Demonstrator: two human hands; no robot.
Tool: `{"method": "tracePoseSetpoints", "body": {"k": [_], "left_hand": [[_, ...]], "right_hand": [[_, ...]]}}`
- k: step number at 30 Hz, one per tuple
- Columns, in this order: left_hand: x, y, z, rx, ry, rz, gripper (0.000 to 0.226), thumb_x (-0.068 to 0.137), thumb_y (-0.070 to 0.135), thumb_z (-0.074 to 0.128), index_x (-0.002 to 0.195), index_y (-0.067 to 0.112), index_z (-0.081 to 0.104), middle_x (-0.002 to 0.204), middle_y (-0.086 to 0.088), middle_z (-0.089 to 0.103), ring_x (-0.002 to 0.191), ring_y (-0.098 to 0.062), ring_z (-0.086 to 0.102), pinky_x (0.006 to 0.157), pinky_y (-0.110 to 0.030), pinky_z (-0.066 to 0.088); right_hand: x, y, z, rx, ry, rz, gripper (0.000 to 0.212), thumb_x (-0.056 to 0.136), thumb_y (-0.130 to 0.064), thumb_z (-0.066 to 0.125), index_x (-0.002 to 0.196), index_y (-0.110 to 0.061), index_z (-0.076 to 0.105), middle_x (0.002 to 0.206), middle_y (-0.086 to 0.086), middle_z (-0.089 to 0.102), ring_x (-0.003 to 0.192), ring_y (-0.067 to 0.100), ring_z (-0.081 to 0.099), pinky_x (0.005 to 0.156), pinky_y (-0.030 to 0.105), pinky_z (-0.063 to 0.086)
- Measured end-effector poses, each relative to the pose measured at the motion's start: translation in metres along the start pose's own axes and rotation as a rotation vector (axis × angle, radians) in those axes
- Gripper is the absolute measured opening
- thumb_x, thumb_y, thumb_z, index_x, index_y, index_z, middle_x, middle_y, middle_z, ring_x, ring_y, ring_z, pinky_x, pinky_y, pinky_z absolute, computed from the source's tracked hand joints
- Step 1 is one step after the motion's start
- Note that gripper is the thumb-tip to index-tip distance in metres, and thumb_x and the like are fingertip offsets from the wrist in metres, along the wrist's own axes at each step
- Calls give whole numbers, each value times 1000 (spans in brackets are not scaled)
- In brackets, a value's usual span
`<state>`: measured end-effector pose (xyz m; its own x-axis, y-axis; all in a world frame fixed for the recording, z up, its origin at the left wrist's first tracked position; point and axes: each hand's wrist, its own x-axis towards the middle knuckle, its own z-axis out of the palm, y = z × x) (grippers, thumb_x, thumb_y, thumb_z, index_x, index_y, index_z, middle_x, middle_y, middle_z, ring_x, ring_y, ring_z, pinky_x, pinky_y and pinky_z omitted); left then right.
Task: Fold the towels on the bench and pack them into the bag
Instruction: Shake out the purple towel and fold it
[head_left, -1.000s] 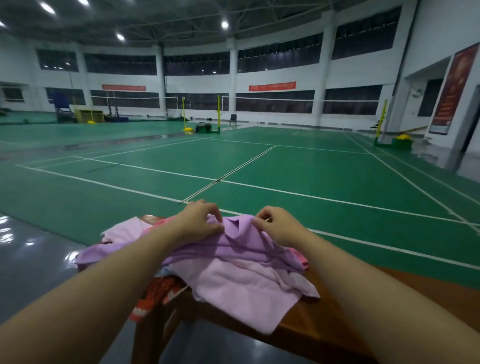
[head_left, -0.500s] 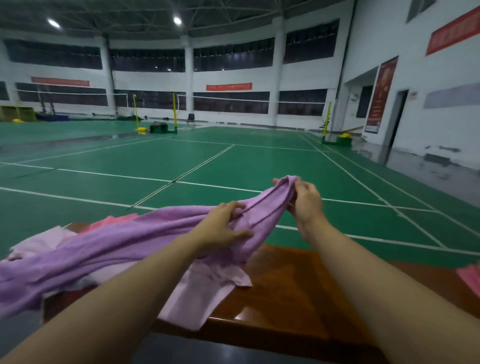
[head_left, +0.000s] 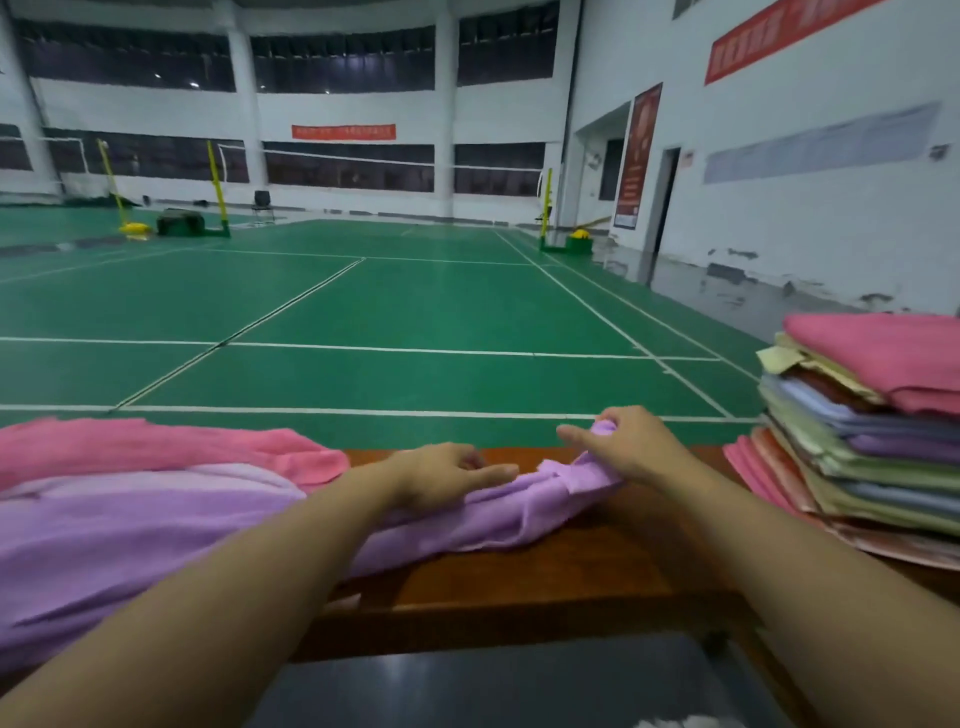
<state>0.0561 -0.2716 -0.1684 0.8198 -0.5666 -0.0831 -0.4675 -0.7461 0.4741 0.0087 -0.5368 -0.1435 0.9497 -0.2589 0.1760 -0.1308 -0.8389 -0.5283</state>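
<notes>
A purple towel lies stretched in a loose rope across the brown worktop, its bulk spread at the left, where it runs out of the picture, and its narrow end reaching toward the right. The right hand grips that narrow end, fingers curled round a bunched corner just above the worktop's far edge; how much cloth is inside the fist is hidden. The left hand rests on the towel's middle with the forefinger stretched out along the cloth and the other fingers loosely bent; whether they pinch any fabric cannot be made out, as the fingertips lie against the folds. Behind the purple towel, a pink towel lies rumpled at the left, blurred and cut off by the edge, with a paler lilac cloth showing between the two. At the far right stands a stack of folded towels in green, blue, purple and cream with a pink one on top, partly out of view; flat pink pieces stick out beneath it. No bag can be recognised. Beyond the worktop spreads a green court floor.
</notes>
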Motion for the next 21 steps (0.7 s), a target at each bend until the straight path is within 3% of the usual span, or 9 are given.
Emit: {"method": "tracePoseSetpoints", "body": {"k": [3, 4, 6, 8, 10, 12, 16, 19, 21], "left_hand": [[-6, -11, -2, -11, 39, -26, 55, 88, 71, 56, 119, 27, 66, 116, 2, 69, 100, -15, 64, 94, -30, 50], [-9, -14, -4, -19, 41, -25, 46, 87, 66, 63, 113, 28, 67, 111, 4, 70, 97, -15, 65, 90, -29, 51], [-17, -16, -6, -24, 14, -28, 41, 79, 64, 73, 101, 30, 67, 99, 8, 69, 87, -12, 64, 82, -27, 52], [-23, -15, -6, 40, -68, -49, 45, 72, 65, 78, 95, 32, 61, 96, 10, 65, 84, -10, 59, 76, -28, 48], [-25, -16, -3, 125, -105, -72, 46, 72, 62, 80, 94, 33, 53, 100, 10, 60, 87, -11, 56, 75, -29, 44], [-26, -18, -4, 187, -61, -72, 41, 77, 57, 79, 92, 32, 50, 99, 7, 59, 84, -13, 54, 72, -29, 40], [-34, -23, -9, 102, -10, -5, 30, 83, 41, 79, 84, 26, 54, 82, 9, 56, 71, -8, 48, 60, -24, 38], [-40, -30, -16, -135, 35, 87, 21, 84, 34, 80, 98, 24, 67, 91, 9, 70, 79, -8, 59, 72, -25, 49], [-43, -31, -22, -233, 79, 116, 16, 89, 35, 76, 100, 24, 72, 93, 8, 75, 80, -6, 64, 78, -30, 55]], "right_hand": [[-8, 28, -3, -600, -9, 136, 43, 91, -57, 60, 99, -16, 69, 107, 10, 70, 106, 33, 64, 77, 34, 45], [-9, 29, -1, -673, 25, 119, 45, 93, -59, 56, 111, -19, 67, 120, 10, 66, 113, 32, 60, 86, 36, 46], [-10, 23, 8, -475, 35, -27, 46, 95, -60, 52, 118, -22, 65, 125, 4, 64, 112, 25, 60, 94, 38, 49], [-15, 9, 24, -148, -142, -210, 41, 96, -54, 58, 125, -25, 64, 129, -4, 64, 112, 16, 60, 97, 34, 48], [-23, -5, 43, -53, -312, -311, 45, 98, -48, 59, 137, -27, 56, 139, -8, 58, 122, 11, 56, 105, 31, 44], [-24, -10, 56, -67, -336, -374, 49, 99, -45, 58, 144, -27, 50, 144, -6, 55, 128, 11, 52, 111, 32, 41], [-20, -18, 57, -141, -331, -461, 38, 94, -48, 65, 128, -32, 66, 106, -12, 66, 97, 7, 58, 89, 28, 49], [-18, -27, 52, -60, -406, -485, 19, 93, -44, 68, 97, -28, 76, 89, -10, 71, 77, 3, 58, 74, 24, 48], [-15, -34, 46, 70, -354, -457, 16, 94, -39, 69, 89, -24, 72, 84, -8, 69, 72, 2, 55, 69, 22, 46]]}}
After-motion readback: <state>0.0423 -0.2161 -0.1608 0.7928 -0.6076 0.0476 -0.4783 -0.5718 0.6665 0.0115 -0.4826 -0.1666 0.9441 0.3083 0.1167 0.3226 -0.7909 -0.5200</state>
